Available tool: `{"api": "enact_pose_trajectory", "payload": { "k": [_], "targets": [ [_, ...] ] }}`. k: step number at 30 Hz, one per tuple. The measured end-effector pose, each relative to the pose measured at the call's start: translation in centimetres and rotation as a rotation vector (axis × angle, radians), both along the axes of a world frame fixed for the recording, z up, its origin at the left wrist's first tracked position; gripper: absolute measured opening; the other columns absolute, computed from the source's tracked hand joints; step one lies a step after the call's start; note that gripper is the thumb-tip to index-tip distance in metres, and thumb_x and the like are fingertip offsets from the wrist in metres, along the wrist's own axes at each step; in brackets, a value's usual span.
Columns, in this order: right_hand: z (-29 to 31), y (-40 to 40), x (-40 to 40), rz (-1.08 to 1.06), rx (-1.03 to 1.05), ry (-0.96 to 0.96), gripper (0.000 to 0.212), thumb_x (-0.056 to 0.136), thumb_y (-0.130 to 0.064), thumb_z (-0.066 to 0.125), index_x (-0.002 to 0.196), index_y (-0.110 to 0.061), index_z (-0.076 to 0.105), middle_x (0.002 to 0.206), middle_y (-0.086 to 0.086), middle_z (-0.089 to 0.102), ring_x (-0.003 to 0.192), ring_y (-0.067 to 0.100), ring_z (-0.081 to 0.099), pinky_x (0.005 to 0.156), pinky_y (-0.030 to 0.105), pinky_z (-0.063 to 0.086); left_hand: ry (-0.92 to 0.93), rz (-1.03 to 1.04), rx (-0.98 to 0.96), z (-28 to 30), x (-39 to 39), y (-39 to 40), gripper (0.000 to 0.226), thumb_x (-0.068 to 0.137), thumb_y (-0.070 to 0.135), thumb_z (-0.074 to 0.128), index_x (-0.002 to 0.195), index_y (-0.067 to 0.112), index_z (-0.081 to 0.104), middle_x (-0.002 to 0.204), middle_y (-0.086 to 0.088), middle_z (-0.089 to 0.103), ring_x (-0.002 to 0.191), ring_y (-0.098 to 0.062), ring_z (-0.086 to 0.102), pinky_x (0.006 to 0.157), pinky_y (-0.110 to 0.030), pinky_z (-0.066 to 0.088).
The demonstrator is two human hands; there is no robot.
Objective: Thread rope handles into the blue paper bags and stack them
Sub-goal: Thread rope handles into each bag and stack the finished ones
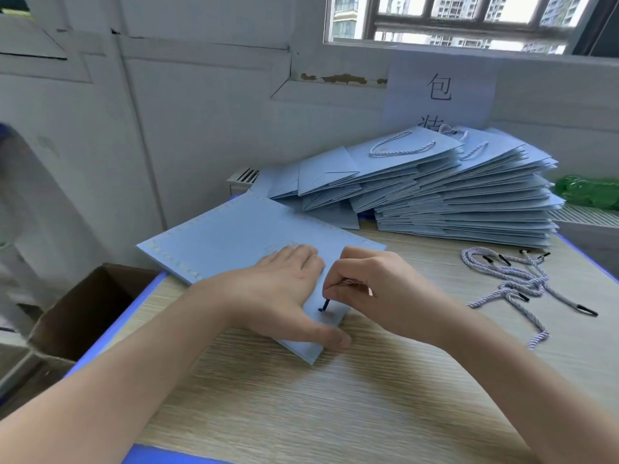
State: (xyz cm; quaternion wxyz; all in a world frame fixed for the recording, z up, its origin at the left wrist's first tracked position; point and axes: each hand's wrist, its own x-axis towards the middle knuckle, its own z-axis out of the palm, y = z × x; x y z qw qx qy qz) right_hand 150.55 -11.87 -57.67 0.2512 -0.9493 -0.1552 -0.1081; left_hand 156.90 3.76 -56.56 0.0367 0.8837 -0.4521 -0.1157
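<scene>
A flat light-blue paper bag (234,239) lies on the wooden table in front of me. My left hand (281,293) presses flat on the bag near its open end, thumb at the bag's edge. My right hand (371,289) pinches a white-and-blue rope handle (348,282), whose black tip (325,304) points down at the bag's surface by a hole. Most of that rope is hidden inside my fist. A tall stack of blue bags (452,192) with rope handles fitted sits at the back right.
Several loose rope handles (516,283) with black tips lie tangled on the table to the right. An open cardboard box (83,313) stands off the table's left edge. A green plastic object (586,190) sits far right. A paper sign (438,92) hangs on the wall.
</scene>
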Motion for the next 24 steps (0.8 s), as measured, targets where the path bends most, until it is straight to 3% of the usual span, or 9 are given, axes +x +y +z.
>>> {"api": "enact_pose_trajectory", "payload": {
  "k": [5, 9, 12, 16, 19, 21, 24],
  "targets": [
    [-0.7, 1.0, 0.6, 0.02, 0.011, -0.061, 0.008, 0.087, -0.007, 0.061, 0.082, -0.005, 0.068, 0.074, -0.016, 0.041, 0.07, -0.013, 0.046, 0.065, 0.004, 0.032, 0.038, -0.008, -0.067, 0.1, 0.3, 0.0, 0.059, 0.078, 0.067, 0.057, 0.115, 0.025, 0.04, 0.118, 0.01, 0.034, 0.118, -0.009, 0.03, 0.103, -0.028, 0.031],
    [-0.9, 0.8, 0.4, 0.057, 0.009, -0.059, 0.016, 0.081, 0.001, 0.063, 0.086, -0.01, 0.074, 0.076, -0.023, 0.045, 0.075, -0.016, 0.046, 0.069, 0.003, 0.034, -0.013, -0.007, -0.078, 0.0, 0.5, -0.1, 0.047, 0.078, 0.065, 0.059, 0.097, 0.027, 0.039, 0.112, 0.011, 0.035, 0.111, -0.01, 0.03, 0.093, -0.026, 0.03],
    [-0.5, 0.7, 0.1, 0.087, 0.008, -0.021, 0.025, 0.081, 0.001, 0.061, 0.089, -0.017, 0.076, 0.077, -0.023, 0.046, 0.078, -0.015, 0.047, 0.071, 0.005, 0.036, -0.058, -0.003, -0.078, 0.1, 0.7, 0.0, 0.044, 0.079, 0.065, 0.058, 0.096, 0.03, 0.038, 0.116, 0.012, 0.033, 0.11, -0.01, 0.026, 0.093, -0.028, 0.028],
    [0.2, -0.2, -0.1, 0.048, -0.095, 0.008, 0.021, 0.087, -0.011, 0.06, 0.095, -0.024, 0.076, 0.085, -0.009, 0.053, 0.083, 0.0, 0.046, 0.076, 0.012, 0.035, 0.085, 0.049, -0.128, 0.8, 0.6, 0.1, 0.039, 0.078, 0.058, 0.063, 0.102, 0.036, 0.042, 0.109, 0.014, 0.036, 0.102, -0.001, 0.038, 0.087, -0.025, 0.038],
    [0.5, -0.9, -0.5, -0.031, -0.182, -0.098, 0.026, 0.086, -0.021, 0.052, 0.099, -0.028, 0.074, 0.092, -0.012, 0.055, 0.089, 0.005, 0.046, 0.08, 0.02, 0.036, 0.083, 0.069, -0.21, 1.3, 0.9, 0.1, 0.025, 0.078, 0.046, 0.066, 0.086, 0.03, 0.049, 0.091, 0.015, 0.05, 0.083, 0.002, 0.049, 0.068, -0.02, 0.04],
    [1.0, -1.5, -0.8, -0.126, -0.114, -0.187, 0.028, 0.083, -0.025, 0.05, 0.101, -0.027, 0.073, 0.093, -0.012, 0.058, 0.086, 0.001, 0.05, 0.077, 0.013, 0.037, 0.06, 0.102, -0.261, 1.6, 1.4, 0.4, 0.017, 0.078, 0.039, 0.066, 0.078, 0.025, 0.057, 0.082, 0.012, 0.059, 0.078, -0.002, 0.054, 0.067, -0.025, 0.045],
    [1.9, -1.6, -1.1, -0.188, 0.039, -0.248, 0.01, 0.086, -0.018, 0.061, 0.087, -0.019, 0.071, 0.078, -0.008, 0.058, 0.07, 0.002, 0.052, 0.065, 0.01, 0.038, 0.049, 0.156, -0.318, 1.7, 2.2, 0.8, 0.016, 0.081, 0.029, 0.064, 0.073, 0.015, 0.064, 0.072, 0.005, 0.067, 0.066, -0.004, 0.057, 0.068, -0.028, 0.048]
  ]
}}
